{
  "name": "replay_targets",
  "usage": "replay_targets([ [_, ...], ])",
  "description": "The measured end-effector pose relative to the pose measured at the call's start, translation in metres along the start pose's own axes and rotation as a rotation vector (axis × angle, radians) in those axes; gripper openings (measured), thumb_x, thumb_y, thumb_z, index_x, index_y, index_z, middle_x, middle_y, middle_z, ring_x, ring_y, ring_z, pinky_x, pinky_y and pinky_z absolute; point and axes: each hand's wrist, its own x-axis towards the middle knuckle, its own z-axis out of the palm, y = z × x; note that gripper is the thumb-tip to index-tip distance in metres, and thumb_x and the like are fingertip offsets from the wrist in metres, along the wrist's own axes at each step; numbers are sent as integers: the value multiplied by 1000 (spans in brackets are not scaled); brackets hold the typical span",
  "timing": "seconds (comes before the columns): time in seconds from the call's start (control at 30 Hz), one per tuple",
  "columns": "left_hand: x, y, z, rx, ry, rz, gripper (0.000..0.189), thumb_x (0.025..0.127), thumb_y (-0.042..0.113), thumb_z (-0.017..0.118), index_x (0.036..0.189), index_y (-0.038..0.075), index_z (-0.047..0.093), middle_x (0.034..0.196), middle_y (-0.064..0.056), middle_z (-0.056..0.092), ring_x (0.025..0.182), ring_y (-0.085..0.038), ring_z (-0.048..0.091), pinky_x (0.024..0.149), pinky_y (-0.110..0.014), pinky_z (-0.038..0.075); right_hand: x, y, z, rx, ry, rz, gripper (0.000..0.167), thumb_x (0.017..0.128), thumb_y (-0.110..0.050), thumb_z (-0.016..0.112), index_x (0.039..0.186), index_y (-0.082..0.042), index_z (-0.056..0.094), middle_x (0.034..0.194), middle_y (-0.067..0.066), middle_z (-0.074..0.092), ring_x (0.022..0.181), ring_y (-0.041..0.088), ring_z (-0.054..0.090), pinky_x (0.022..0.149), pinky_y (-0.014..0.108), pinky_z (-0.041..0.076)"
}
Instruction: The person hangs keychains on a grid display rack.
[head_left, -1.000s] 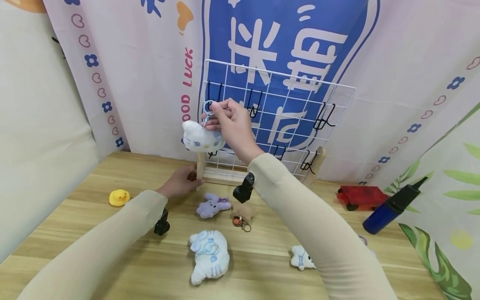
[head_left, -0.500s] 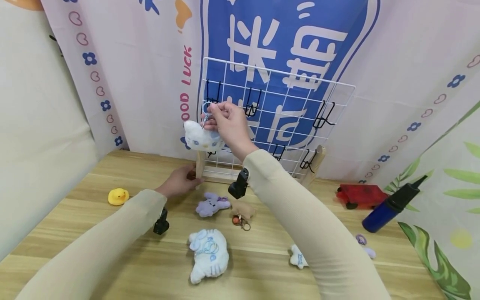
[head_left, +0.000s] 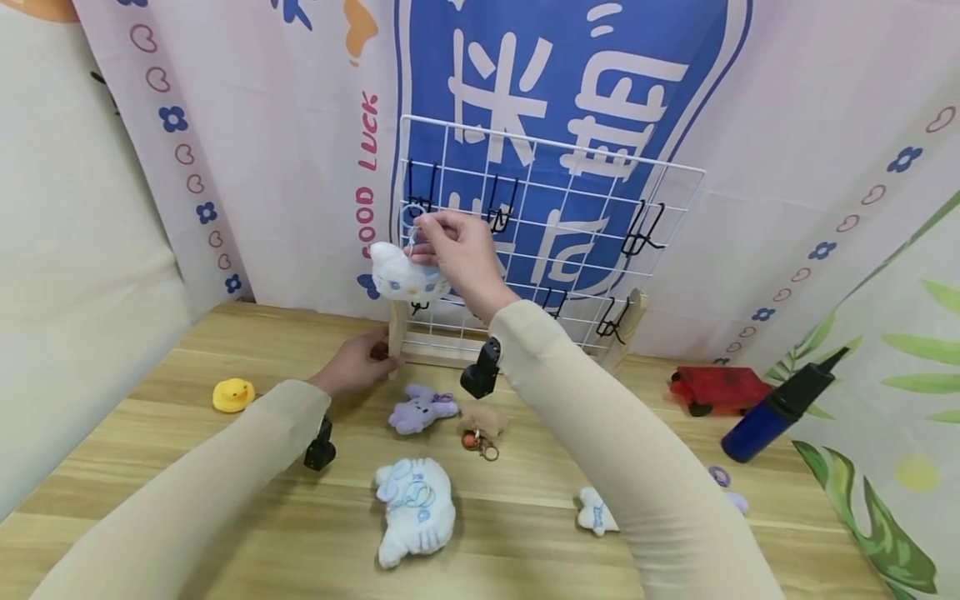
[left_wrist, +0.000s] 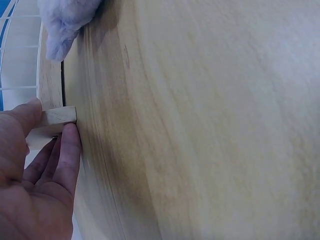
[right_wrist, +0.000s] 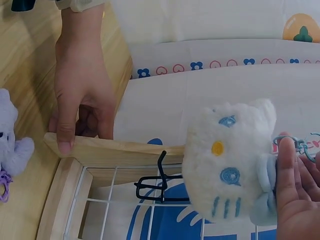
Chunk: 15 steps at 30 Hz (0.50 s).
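My right hand (head_left: 465, 254) pinches the chain of a white plush cat-head keychain (head_left: 401, 277) by its light-blue ring, in front of the upper-left black hook (head_left: 410, 179) on a white wire grid rack. The ring overlaps that hook in the head view. In the right wrist view the plush cat (right_wrist: 227, 165) shows its yellow nose and a blue bow beside the fingers. My left hand (head_left: 351, 364) grips the rack's left wooden foot (left_wrist: 60, 116), thumb on one side and fingers on the other.
On the table lie a purple plush (head_left: 416, 410), a brown plush keychain (head_left: 483, 419), a larger white plush (head_left: 420, 521) and a small white plush (head_left: 596, 512). A yellow duck (head_left: 233, 395) sits left; a red toy car (head_left: 716, 389) and blue bottle (head_left: 765, 425) stand right.
The head view has shifted slightly. My right hand has moved very little, and the ring stays by the upper-left hook. My left hand keeps its grip on the wooden foot.
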Motion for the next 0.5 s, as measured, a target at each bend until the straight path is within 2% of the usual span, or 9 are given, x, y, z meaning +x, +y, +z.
replay_targets([
  [0.13,1,0,0,7,0,0,67,104,20,64,157,-9,35,130,-33,66,117,-42,68,97,-51,62,1,1,-3,-10,20,-14,32,108,-17,58,131,4,67,121,22,74,94,20,76,84,24,65],
  [0.33,1,1,1,13,-4,-11,66,104,21,63,156,-8,37,132,-32,65,119,-43,66,101,-54,60,-2,2,-11,-67,4,-26,33,109,-19,56,133,2,65,125,20,74,106,27,76,88,24,65],
  [0.5,2,2,0,27,-6,-18,65,104,22,64,155,-8,38,134,-32,65,121,-44,66,103,-55,59,-10,5,-22,-149,-15,-43,36,110,-20,54,137,2,62,129,20,72,112,27,75,91,25,64],
])
